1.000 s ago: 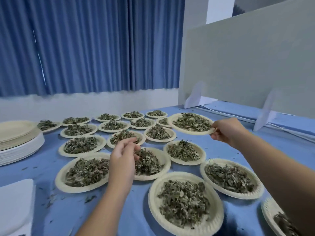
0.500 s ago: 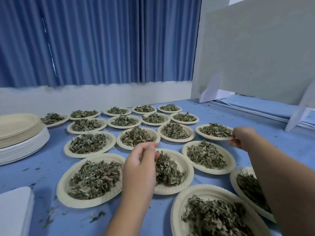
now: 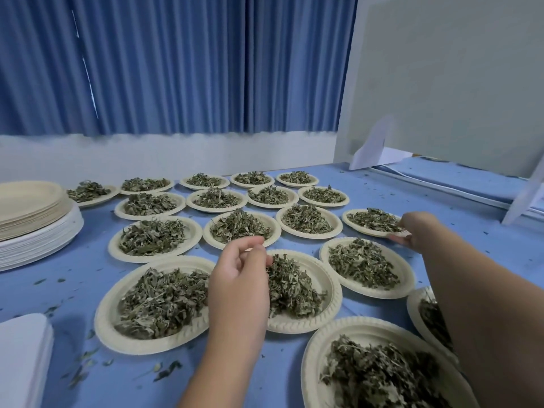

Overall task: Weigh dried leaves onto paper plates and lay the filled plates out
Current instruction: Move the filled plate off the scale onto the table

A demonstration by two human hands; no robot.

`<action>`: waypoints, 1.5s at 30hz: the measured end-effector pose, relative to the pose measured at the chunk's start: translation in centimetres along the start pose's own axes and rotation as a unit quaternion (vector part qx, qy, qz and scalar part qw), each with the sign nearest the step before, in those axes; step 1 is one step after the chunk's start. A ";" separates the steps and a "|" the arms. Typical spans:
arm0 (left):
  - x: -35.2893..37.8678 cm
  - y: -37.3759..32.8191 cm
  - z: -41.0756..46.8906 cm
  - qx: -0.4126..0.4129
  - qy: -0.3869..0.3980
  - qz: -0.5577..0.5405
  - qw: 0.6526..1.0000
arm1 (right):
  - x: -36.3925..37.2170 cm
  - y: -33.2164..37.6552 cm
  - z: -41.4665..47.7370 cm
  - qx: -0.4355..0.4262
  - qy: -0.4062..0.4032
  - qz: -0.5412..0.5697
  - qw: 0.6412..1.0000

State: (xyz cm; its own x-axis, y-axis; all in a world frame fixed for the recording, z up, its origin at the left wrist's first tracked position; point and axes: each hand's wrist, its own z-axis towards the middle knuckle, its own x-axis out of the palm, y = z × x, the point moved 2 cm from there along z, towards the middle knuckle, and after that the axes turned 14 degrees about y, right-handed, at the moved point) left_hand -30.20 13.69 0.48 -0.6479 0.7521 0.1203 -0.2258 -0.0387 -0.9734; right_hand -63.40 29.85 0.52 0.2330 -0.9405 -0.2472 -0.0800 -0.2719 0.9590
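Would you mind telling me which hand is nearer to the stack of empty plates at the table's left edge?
The left hand. It hovers over the filled plates in the middle, right of the stack of empty plates, while the right hand grips a filled plate's rim far across the table.

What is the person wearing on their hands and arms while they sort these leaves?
Nothing that shows. The left hand and the right hand are bare: no gloves, rings, watch or bracelet visible. Both forearms are uncovered as far as the picture reaches, so no sleeve comes into view. The fingers carry no tape or markings.
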 end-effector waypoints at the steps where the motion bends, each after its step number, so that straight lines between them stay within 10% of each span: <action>1: 0.0 0.0 0.0 0.001 0.001 -0.003 1.000 | 0.3 0.5 0.0 -0.004 0.016 0.076 0.997; 11: 0.0 -0.1 -0.1 0.015 0.004 -0.010 1.000 | 0.5 1.5 -2.2 0.102 0.047 -0.047 0.993; 25: -3.5 -4.2 -2.1 0.064 -0.047 -0.063 0.995 | 8.6 7.2 -14.9 -0.024 0.272 0.106 0.956; 37: -24.8 -10.2 -10.9 0.055 -0.103 0.280 0.953 | 23.0 10.8 -31.0 -0.080 0.524 0.065 0.846; 45: -36.2 -9.7 -16.2 -0.051 -0.181 0.523 0.831 | 33.2 10.6 -36.6 -0.312 0.451 -0.306 0.779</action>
State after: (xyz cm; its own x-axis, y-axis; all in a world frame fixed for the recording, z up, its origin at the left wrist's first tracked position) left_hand 7.17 -2.52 2.37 -0.6310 0.0936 -0.7701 0.6507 -0.4766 -0.5911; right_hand -21.02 3.18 7.52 0.6511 -0.0721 -0.7556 0.7334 -0.1968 0.6507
